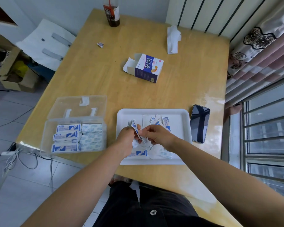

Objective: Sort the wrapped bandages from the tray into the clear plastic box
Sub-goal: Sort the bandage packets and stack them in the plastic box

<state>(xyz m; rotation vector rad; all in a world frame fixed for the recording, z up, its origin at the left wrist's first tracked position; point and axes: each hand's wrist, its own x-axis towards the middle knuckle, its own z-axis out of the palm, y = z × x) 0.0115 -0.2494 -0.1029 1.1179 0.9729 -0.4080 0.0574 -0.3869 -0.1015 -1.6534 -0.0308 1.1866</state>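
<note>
table of pale yellow wood (179,89) under everything. on its left part, clear rectangular plastic box (44,138), hinged lid (75,104) laid back, blue-and-white wrapped bandages (67,136) stacked in two rows inside. just right of it, white rectangular plastic tray (185,115) at the near edge, loose wrapped bandages (161,153) scattered in it. farther back, opened blue-and-white cardboard carton (146,69); just beside the tray's right rim, black smartphone (199,123) lying flat. above the tray, left hand (125,136) clenched round a small bundle of wrapped bandages (137,130), right hand (156,134) pinching the same bundle from the right.
</note>
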